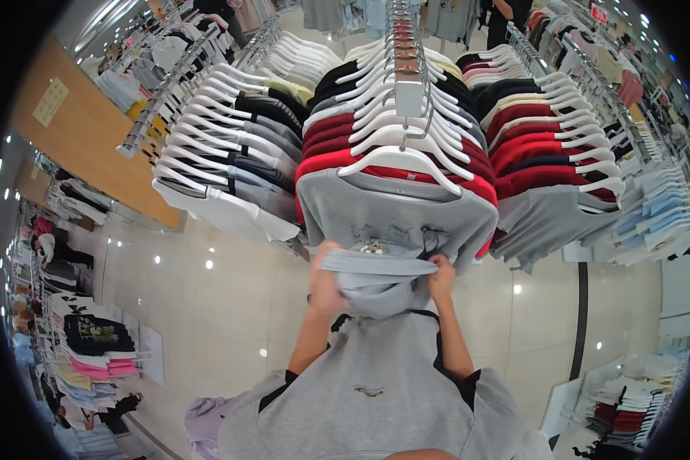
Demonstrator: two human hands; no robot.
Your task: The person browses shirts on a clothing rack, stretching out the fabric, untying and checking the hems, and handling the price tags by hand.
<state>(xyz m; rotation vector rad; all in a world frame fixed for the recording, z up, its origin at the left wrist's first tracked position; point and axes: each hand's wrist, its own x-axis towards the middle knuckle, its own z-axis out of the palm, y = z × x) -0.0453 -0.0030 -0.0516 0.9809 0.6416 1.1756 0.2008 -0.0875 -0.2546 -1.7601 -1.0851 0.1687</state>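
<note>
A grey T-shirt (391, 203) with a printed front hangs on a white hanger (402, 159) at the front of the middle rail. Just below its print, a gathered light grey garment (376, 282) is held up with its straight edge on top; where it joins the hanging shirt is hidden. My right hand (441, 279) pinches the right end of that edge. At the other end is my left hand (326, 280), smeared by motion, its fingers overlapping the cloth's left side.
Behind the T-shirt hang red, dark and white shirts on the same metal rail (408, 69). Rails of shirts stand left (245, 146) and right (552, 146). A wooden panel (92, 146) is at the left; folded clothes (100, 368) lie lower left. People stand in the background.
</note>
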